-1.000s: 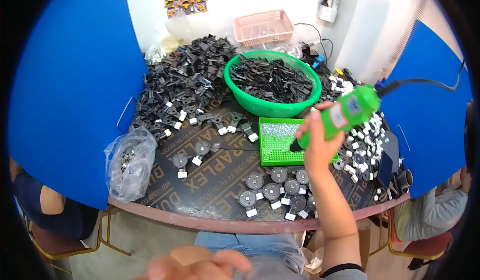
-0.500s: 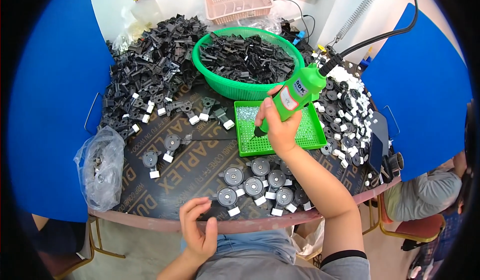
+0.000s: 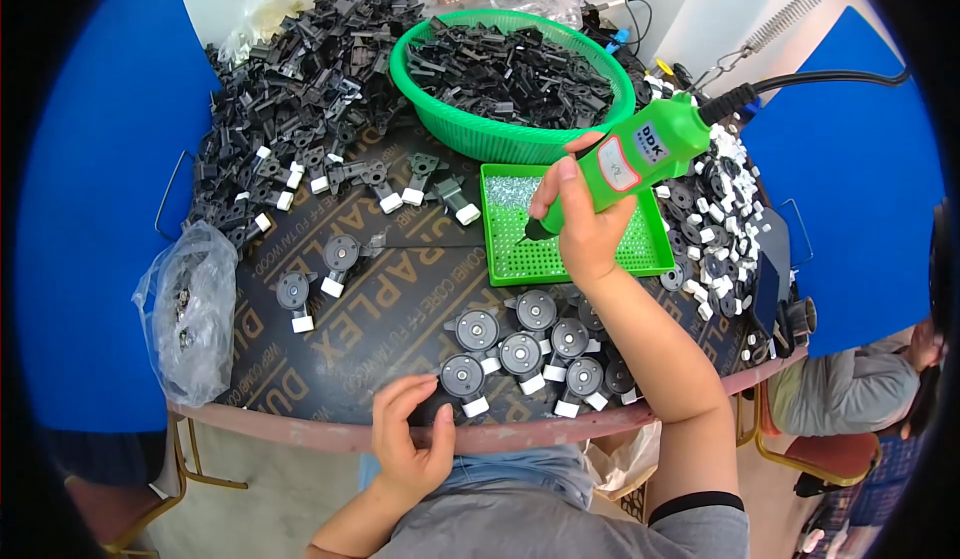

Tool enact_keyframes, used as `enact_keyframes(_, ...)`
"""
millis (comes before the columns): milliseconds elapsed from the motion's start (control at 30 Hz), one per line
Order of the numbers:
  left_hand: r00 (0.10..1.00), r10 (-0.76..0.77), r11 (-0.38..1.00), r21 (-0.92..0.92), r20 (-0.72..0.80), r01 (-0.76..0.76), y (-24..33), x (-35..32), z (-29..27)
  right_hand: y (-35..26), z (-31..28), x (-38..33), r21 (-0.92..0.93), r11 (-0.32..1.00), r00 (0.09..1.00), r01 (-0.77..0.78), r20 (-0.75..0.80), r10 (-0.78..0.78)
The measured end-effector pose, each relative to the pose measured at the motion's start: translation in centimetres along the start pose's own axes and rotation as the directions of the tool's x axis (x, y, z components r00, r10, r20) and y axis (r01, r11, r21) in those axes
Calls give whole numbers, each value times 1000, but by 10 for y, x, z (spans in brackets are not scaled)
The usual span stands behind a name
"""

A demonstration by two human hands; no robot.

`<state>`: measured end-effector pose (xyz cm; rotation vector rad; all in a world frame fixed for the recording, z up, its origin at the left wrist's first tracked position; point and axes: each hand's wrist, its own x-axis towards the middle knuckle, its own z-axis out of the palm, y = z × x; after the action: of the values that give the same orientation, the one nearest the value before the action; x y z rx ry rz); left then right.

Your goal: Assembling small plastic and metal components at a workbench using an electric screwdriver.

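My right hand is wrapped round a green electric screwdriver, which slants down to the left. Its dark tip is low over a green perforated tray; whether it touches the tray, I cannot tell. Small shiny screws are heaped along the tray's far left side. At the table's front edge my left hand is empty, thumb and fingers apart. Its fingertips are close to a round black wheel-like assembly with a white tab, one of several grouped there. My right forearm hides part of the group.
Black plastic parts are piled at the far left and fill a green basket. White pieces and black discs are scattered at right. A clear bag sits at the left edge. A spring and cable lead to the screwdriver. Someone sits at right.
The whole view has shifted, so the table appears higher. The screwdriver stays in my right hand over the tray. My left hand remains near the front edge, its fingertips nearer the closest assembly.
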<state>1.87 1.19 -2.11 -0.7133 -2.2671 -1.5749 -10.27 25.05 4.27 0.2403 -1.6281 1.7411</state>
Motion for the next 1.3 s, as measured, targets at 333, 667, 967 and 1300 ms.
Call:
enact_keyframes(333, 998, 58, 998, 21, -16, -58, -3, 0, 2, -2, -1, 0, -10, 999, 999, 32, 5, -32)
enact_keyframes(667, 994, -107, 994, -23, 26, 107, 15, 30, -16, -103, 21, -27, 173, 985, 984, -7, 175, -24)
enact_keyframes(967, 998, 6, 1000, 25, 57, -8, 16, 34, -13, -154, 39, -75, 254, 923, 950, -289, 197, 243)
enact_keyframes(1300, 995, 105, 993, 46, -4, -104, 11, 26, -12, -139, 39, -82, 267, 950, 963, -161, 253, 93)
